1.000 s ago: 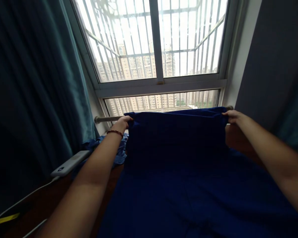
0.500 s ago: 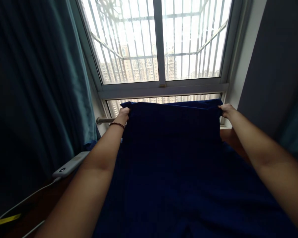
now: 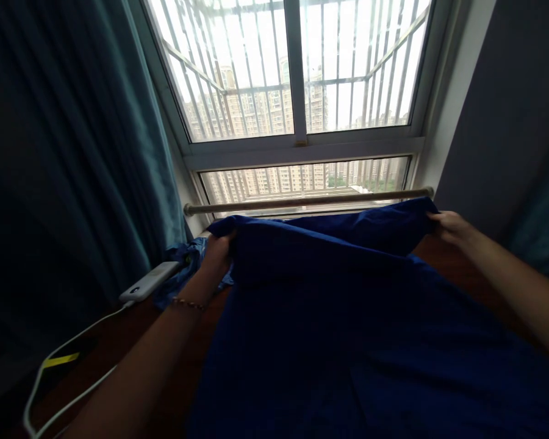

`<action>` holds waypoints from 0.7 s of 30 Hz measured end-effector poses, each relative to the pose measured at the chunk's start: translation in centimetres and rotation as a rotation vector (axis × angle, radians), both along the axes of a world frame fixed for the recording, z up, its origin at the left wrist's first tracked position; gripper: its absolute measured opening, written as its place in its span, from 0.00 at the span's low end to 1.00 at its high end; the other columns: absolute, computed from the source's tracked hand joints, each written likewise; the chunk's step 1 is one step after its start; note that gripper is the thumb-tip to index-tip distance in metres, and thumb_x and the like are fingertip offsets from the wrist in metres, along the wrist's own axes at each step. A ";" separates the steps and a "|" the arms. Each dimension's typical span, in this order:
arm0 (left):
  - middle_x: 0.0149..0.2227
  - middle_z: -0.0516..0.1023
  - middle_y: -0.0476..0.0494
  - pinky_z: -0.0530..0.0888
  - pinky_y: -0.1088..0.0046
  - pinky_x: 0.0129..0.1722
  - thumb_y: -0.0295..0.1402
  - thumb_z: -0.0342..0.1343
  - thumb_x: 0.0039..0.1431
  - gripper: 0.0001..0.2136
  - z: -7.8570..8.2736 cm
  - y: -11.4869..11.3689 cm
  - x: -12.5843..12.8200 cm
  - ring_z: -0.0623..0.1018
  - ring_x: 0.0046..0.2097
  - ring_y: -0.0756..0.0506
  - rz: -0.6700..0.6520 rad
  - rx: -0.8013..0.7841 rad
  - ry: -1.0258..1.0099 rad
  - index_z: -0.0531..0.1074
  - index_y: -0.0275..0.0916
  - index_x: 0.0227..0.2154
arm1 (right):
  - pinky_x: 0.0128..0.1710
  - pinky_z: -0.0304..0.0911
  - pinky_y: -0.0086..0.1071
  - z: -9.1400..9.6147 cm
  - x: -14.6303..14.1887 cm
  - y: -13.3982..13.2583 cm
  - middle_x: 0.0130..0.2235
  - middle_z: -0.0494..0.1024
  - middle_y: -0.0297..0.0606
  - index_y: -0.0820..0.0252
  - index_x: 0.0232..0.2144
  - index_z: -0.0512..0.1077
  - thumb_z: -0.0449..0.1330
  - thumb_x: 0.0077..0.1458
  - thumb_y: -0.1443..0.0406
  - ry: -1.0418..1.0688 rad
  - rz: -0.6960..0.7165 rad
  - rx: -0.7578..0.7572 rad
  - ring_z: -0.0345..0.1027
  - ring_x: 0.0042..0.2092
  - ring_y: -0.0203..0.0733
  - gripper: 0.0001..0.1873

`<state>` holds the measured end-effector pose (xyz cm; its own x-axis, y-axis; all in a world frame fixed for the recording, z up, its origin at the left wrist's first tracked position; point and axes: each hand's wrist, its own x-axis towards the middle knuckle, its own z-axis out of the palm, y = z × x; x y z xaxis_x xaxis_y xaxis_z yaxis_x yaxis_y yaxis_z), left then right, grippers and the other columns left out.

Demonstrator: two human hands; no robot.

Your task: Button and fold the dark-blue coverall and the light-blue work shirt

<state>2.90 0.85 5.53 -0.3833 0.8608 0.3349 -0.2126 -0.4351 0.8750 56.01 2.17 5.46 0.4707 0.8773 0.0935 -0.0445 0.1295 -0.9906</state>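
A large dark blue cloth [image 3: 329, 329] spreads toward me over a reddish-brown wooden surface, its far end lifted and folded over. My left hand [image 3: 218, 251], with a beaded bracelet on its wrist, is closed on the cloth's far left corner. At the far right corner, my right hand [image 3: 451, 227] pinches the same cloth between thumb and fingers. Between the two hands the edge slants, with a loose fold hanging along it. What kind of cloth article this is, I cannot tell.
Beyond the cloth, a horizontal rail [image 3: 311, 200] crosses below a barred window [image 3: 297, 143]. On the left, a white power strip [image 3: 149, 281] with a white cable lies beside crumpled blue fabric [image 3: 190, 256]. A teal curtain [image 3: 132, 152] hangs at the left. The wooden surface [image 3: 443, 274] shows at right.
Both hands have come down with the cloth's far edge, uncovering the rail. My right hand has moved outward to the right. The edge, straighter before, now has a slanting fold.
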 end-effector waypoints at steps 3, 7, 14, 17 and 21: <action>0.31 0.76 0.47 0.71 0.67 0.40 0.28 0.62 0.36 0.14 -1.1 -5.0 0.1 0.75 0.35 0.45 -0.026 -0.005 0.050 0.72 0.36 0.32 | 0.31 0.60 0.26 -1.3 1.4 -3.0 0.37 0.73 0.50 0.71 0.28 0.69 0.51 0.55 0.74 0.073 0.110 -0.013 0.68 0.31 0.30 0.08; 0.36 0.77 0.45 0.70 0.66 0.43 0.32 0.60 0.40 0.15 -4.8 -11.7 -2.2 0.74 0.41 0.42 -0.129 -0.096 0.267 0.73 0.39 0.36 | 0.37 0.62 0.27 -5.9 5.0 -7.7 0.38 0.75 0.44 0.60 0.32 0.73 0.55 0.50 0.73 0.036 0.263 -0.042 0.70 0.35 0.36 0.08; 0.44 0.75 0.42 0.67 0.61 0.49 0.37 0.55 0.46 0.15 -10.4 -20.1 -7.9 0.72 0.48 0.38 -0.326 -0.234 1.054 0.73 0.42 0.39 | 0.47 0.60 0.38 -12.0 10.1 -15.4 0.38 0.75 0.44 0.49 0.27 0.75 0.69 0.27 0.64 -0.412 0.404 -0.331 0.66 0.45 0.55 0.17; 0.49 0.71 0.42 0.59 0.56 0.55 0.29 0.49 0.51 0.18 -10.1 -22.1 -8.4 0.68 0.53 0.41 -0.232 -0.010 1.483 0.68 0.45 0.47 | 0.51 0.55 0.43 -11.4 8.1 -17.8 0.45 0.71 0.45 0.42 0.36 0.73 0.69 0.24 0.65 -0.708 0.301 -0.221 0.62 0.49 0.56 0.29; 0.54 0.65 0.41 0.51 0.52 0.57 0.26 0.47 0.53 0.25 -9.1 -24.0 -6.0 0.64 0.56 0.42 0.050 0.324 1.865 0.56 0.43 0.56 | 0.57 0.45 0.52 -10.1 -0.1 -22.3 0.52 0.63 0.44 0.37 0.46 0.66 0.67 0.30 0.63 -1.207 0.118 0.139 0.50 0.56 0.59 0.36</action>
